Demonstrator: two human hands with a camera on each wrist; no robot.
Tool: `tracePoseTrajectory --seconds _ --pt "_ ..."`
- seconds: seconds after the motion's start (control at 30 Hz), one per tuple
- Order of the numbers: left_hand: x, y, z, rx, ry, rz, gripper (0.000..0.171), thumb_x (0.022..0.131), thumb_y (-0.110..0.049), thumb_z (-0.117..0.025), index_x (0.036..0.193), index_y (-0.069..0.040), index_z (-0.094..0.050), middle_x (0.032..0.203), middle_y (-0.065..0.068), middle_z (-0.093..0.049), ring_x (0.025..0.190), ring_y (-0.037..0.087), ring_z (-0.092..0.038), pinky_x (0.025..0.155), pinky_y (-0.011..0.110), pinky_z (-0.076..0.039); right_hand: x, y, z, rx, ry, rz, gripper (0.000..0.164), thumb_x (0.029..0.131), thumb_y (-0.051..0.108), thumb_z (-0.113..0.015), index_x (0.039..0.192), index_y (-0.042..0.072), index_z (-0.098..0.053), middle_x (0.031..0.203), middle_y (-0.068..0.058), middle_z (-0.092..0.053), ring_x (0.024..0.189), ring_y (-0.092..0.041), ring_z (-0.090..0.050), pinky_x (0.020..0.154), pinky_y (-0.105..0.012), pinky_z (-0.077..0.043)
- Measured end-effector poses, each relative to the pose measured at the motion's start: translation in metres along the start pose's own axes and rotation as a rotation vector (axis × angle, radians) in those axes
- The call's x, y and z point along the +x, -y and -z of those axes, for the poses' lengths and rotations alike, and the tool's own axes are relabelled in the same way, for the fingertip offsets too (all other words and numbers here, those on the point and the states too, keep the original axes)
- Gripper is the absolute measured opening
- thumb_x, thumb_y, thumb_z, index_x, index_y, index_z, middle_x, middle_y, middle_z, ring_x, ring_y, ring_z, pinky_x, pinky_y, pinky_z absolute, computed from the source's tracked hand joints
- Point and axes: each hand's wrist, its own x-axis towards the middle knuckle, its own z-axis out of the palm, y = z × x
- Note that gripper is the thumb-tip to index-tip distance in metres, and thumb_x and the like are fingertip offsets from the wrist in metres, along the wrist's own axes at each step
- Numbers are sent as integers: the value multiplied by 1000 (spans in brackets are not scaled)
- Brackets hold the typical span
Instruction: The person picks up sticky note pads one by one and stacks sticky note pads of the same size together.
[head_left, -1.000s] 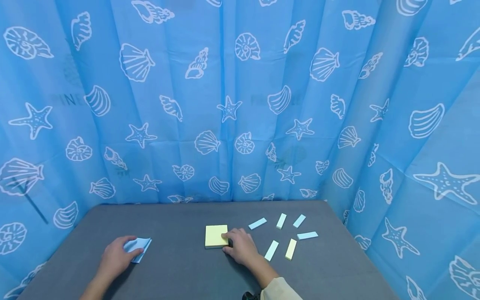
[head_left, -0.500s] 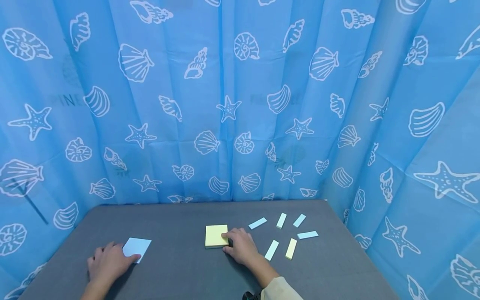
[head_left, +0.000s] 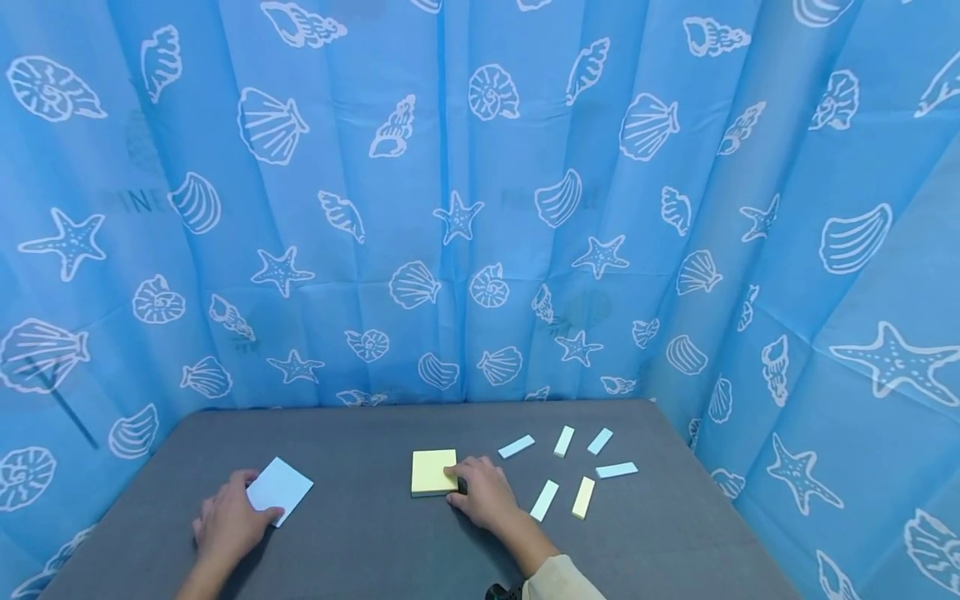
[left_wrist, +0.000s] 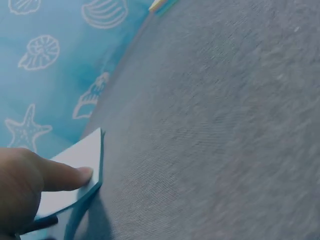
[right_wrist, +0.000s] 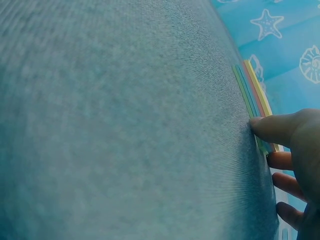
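Observation:
On the left side of the table, my left hand (head_left: 228, 517) grips a light blue square sticky note pad (head_left: 279, 487) by its left and near edges. The left wrist view shows the thumb lying on the face of this pad (left_wrist: 82, 155), whose near corner stands off the cloth; the other fingers are mostly hidden. My right hand (head_left: 482, 493) holds the right edge of a square stack of sticky notes (head_left: 432, 472), yellow on top. In the right wrist view the stack (right_wrist: 252, 90) shows green, blue, pink and yellow layers, with the thumb against its side.
Right of the right hand lie several narrow note strips, among them a blue one (head_left: 516, 447), a pale green one (head_left: 543, 501) and a yellow one (head_left: 582, 497). A grey cloth (head_left: 360, 542) covers the table. A blue shell-print curtain (head_left: 450, 208) hangs behind and at the sides.
The light blue pad has turned and shifted slightly to the right and away; my left hand has changed its grip on it. The right hand and the yellow-topped stack have stayed put.

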Motion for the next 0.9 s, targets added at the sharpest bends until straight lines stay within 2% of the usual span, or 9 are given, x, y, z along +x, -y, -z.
tracePoseTrajectory --seconds 0.17,0.3,0.4,0.53,0.63,0.73,0.9 --pt "-2 -4 -6 -102 -27 -115 69 77 -5 -79 135 1 -42 129 35 -47 111 56 -45 85 64 -36 -1 -2 0 12 1 0 39 84 29 -77 121 21 -69 112 3 -65 105 -17 -55 82 -38 -44" --pt "-2 -6 -9 -178 -25 -173 66 80 3 -73 139 -1 -41 119 33 -54 102 48 -53 80 59 -42 -2 -3 1 15 4 0 39 85 29 -77 122 22 -69 112 3 -65 105 -17 -55 82 -38 -44" --pt "-1 -10 -12 -221 -29 -169 71 82 5 -70 144 -2 -37 99 26 -56 84 36 -55 68 48 -45 -2 -3 1 15 7 0 39 85 30 -77 122 22 -69 112 3 -65 105 -17 -55 82 -38 -44" --pt "3 -17 -14 -296 -16 -133 78 85 4 -68 151 -4 -27 87 17 -52 77 30 -54 62 40 -44 -3 -4 1 20 6 -3 39 85 30 -76 122 22 -69 112 4 -65 105 -17 -55 82 -38 -44" --pt "6 -21 -16 -367 -4 -114 79 88 1 -66 153 -5 -22 96 25 -59 89 38 -59 70 46 -48 -2 -3 1 25 6 -5 39 85 30 -76 122 22 -68 112 4 -65 106 -17 -55 82 -38 -43" --pt "6 -25 -17 -444 0 -114 77 91 -4 -66 154 -6 -21 114 30 -60 96 39 -63 76 50 -49 -2 -3 1 27 5 -1 39 85 30 -76 123 22 -68 113 3 -65 106 -17 -55 83 -38 -44" --pt "2 -33 -21 -549 4 -137 73 94 -11 -65 154 -6 -22 118 30 -60 76 24 -68 71 39 -50 -2 -4 0 24 2 10 39 85 30 -76 123 22 -68 112 4 -65 106 -17 -55 83 -38 -44"
